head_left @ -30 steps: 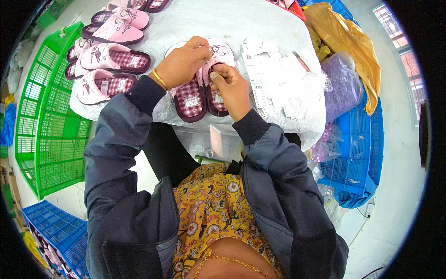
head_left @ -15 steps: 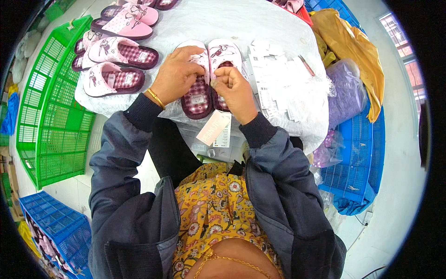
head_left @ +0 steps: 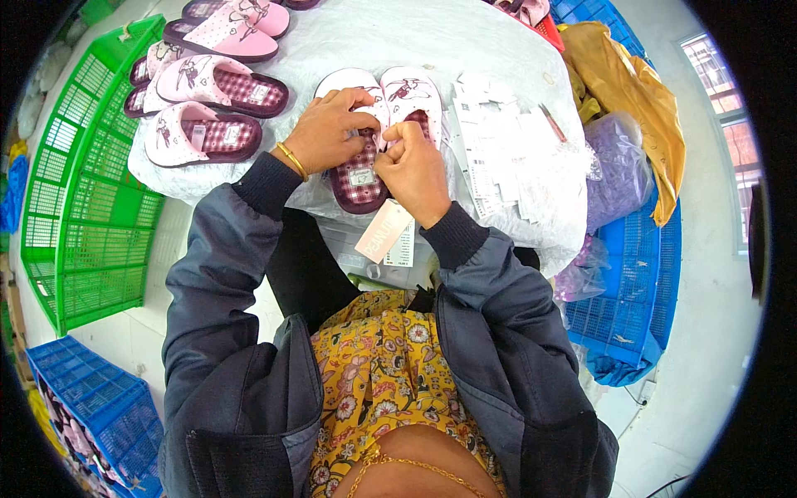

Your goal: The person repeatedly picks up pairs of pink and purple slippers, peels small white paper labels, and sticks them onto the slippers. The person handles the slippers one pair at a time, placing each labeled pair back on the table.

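A pair of pale pink slippers stands side by side before me, with drawn figures on the uppers and dark red checked insoles. My left hand (head_left: 332, 134) lies over the left slipper (head_left: 359, 184), its fingers curled round the upper's edge. Close beside it, my right hand (head_left: 413, 170) is closed in a pinch at the inner edges of the pair, over the right slipper (head_left: 413, 93). What its fingertips hold is too small to make out. Below that hand, a pink hang tag (head_left: 383, 231) and a white printed tag (head_left: 402, 247) hang past the table's front edge.
More pink slippers (head_left: 205, 134) lie on the white-covered table (head_left: 349, 33) at left. White labels (head_left: 494, 153) and a thin reddish tool (head_left: 552, 122) are at right. Green crates (head_left: 108, 191), blue crates (head_left: 100, 407) and a purple plastic bag (head_left: 618, 166) surround the table.
Both hands stay at the slippers; my left hand has shifted slightly right. The right hand's fingers have curled in more, and the pair appears slightly further right.
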A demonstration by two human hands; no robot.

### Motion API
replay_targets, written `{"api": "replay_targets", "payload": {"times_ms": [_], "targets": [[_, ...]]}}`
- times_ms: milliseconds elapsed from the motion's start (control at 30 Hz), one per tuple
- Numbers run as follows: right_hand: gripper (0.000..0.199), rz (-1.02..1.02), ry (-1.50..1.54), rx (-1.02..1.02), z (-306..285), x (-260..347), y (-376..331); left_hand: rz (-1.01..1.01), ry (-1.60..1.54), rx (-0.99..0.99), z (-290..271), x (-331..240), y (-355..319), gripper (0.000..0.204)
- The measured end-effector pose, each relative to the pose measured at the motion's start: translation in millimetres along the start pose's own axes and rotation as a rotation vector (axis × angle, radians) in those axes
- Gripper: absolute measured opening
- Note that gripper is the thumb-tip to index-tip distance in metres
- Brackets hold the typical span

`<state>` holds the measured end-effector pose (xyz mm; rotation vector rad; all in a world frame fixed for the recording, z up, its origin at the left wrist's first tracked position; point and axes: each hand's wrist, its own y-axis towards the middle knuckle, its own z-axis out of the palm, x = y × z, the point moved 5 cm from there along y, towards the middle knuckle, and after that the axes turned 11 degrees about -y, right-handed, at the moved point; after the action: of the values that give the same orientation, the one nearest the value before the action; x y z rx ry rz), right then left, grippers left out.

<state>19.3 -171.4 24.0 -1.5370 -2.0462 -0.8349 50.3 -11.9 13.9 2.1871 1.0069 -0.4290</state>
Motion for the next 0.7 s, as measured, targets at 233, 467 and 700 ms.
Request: {"api": "replay_targets", "payload": {"times_ms": [233,467,700], "targets": [[0.025,-0.006,-0.041,-0.010,-0.5,1.2,-0.3,-0.004,-0.013,-0.007,0.7,1.4,0.3,0.029],[0.026,-0.010,-0.115,-0.013,1.8,-0.5,5.2,0.007,-0.001,-0.005,1.1,1.3,-0.1,0.028],[0.024,-0.065,-0.164,-0.066,6.7,3.4,8.4,0.033,-0.014,-0.030,2.6,2.7,2.2,0.022]]}}
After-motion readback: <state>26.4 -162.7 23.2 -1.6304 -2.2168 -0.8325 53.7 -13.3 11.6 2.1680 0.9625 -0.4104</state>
